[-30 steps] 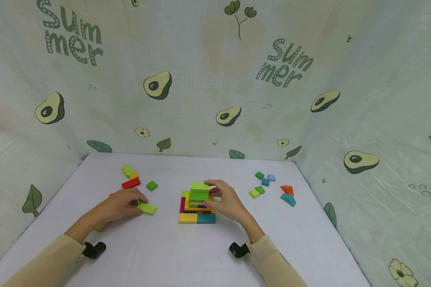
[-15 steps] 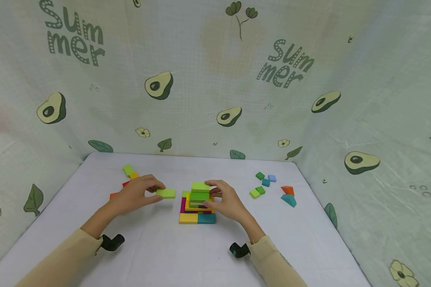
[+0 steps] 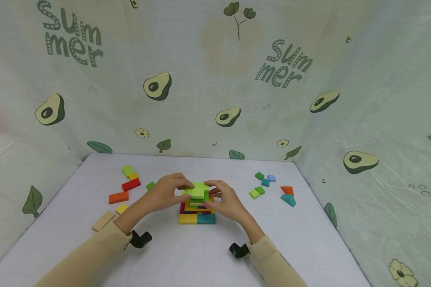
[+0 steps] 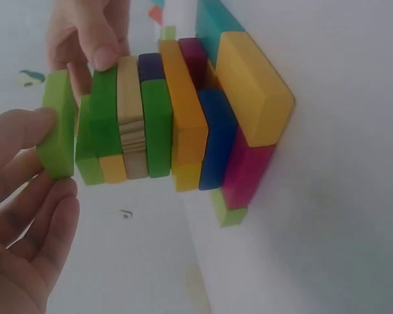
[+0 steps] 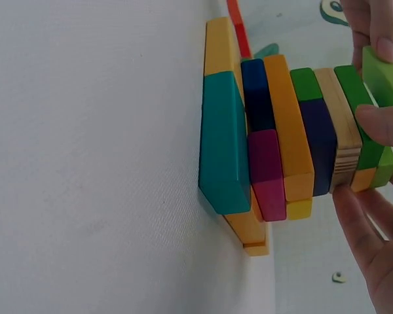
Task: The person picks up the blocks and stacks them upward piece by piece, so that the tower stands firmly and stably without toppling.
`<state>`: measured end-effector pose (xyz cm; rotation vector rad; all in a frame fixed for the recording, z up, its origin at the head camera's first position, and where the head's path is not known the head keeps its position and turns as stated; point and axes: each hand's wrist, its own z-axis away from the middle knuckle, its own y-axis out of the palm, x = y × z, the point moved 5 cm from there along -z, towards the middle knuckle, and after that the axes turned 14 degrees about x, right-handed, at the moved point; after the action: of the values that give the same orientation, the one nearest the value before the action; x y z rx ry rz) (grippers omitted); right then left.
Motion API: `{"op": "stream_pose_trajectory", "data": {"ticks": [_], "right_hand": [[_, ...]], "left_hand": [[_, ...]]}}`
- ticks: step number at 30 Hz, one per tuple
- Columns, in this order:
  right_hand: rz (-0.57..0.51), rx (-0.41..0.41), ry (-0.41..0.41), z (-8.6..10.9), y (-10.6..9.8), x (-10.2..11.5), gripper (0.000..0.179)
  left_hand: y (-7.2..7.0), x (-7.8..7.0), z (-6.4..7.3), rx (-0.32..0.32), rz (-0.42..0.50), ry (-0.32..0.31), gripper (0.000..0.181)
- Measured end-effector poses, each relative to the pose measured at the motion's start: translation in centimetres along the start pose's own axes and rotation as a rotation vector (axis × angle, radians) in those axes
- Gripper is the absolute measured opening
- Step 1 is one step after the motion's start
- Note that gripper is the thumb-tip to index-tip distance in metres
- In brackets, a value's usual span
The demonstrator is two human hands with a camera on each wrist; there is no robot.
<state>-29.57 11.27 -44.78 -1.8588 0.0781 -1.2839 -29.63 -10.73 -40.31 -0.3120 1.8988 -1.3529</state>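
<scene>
Lime blk (image 3: 194, 193) moved abv mid-frame tower (image 3: 196, 208) | L grip (image 3: 165, 192) pinches it, R grip (image 3: 225, 201) clasps tower | prob. stacking; nxt: align, lower gently

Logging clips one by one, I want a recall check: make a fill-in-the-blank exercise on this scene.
The block that the left hand pinches over the stack is light ____.
At the stack's bottom front, the yellow block has a neighbour coloured ____.
For the person, the loose plain wooden block lies to the ____ of the stack.
Missing words: green; teal; left.
</scene>
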Motion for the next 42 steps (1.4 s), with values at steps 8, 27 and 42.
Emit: {"op": "stream_pose_trajectory", "data": {"ticks": [8, 27, 42], "right_hand": [[-0.003, 0.004, 0.003, 0.0, 0.0, -0.1, 0.066], [0.016, -0.003, -0.005, 0.0, 0.0, 0.0, 0.064], [-0.002, 0.000, 0.018, 0.0, 0.1, 0.0, 0.064]], "left_hand": [[1.4, -0.3, -0.5, -0.019, 0.018, 0.025, 0.031], [2.0, -0.4, -0.6, -0.062, 0.038, 0.020, 0.032], [-1.6, 2.6, 1.4, -0.086, -0.027, -0.080, 0.043]]}}
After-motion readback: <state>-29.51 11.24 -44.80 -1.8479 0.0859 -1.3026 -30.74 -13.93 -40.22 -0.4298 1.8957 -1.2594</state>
